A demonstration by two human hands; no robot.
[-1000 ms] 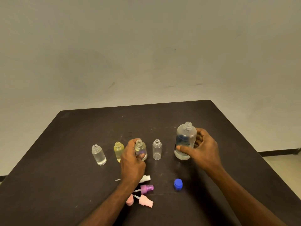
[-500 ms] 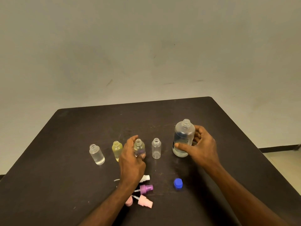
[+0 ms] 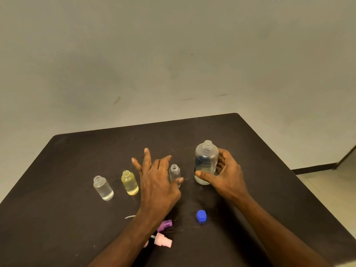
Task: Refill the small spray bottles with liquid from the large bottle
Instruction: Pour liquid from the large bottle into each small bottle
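I am holding the large bottle (image 3: pixel 206 162) upright on the table (image 3: pixel 77 151) with my right hand (image 3: pixel 225 174), thumb across the lower front and fingers (image 3: pixel 221 160) wrapped behind. It is uncapped and looks only partly full, so I am judging it light, thin-walled and a bit slick — best gripped around the middle, gently enough not to squeeze liquid out. My left hand (image 3: pixel 156 180) is spreading open, fingers splayed and grasping nothing, its thumb just beside the empty small bottle (image 3: pixel 174 173). Half a second ago that hand was closed on the third small bottle; now it is letting go and hiding it. The yellow bottle (image 3: pixel 130 183) and the clear bottle (image 3: pixel 103 187) are standing to the left, the blue cap (image 3: pixel 201 216) nearer me.
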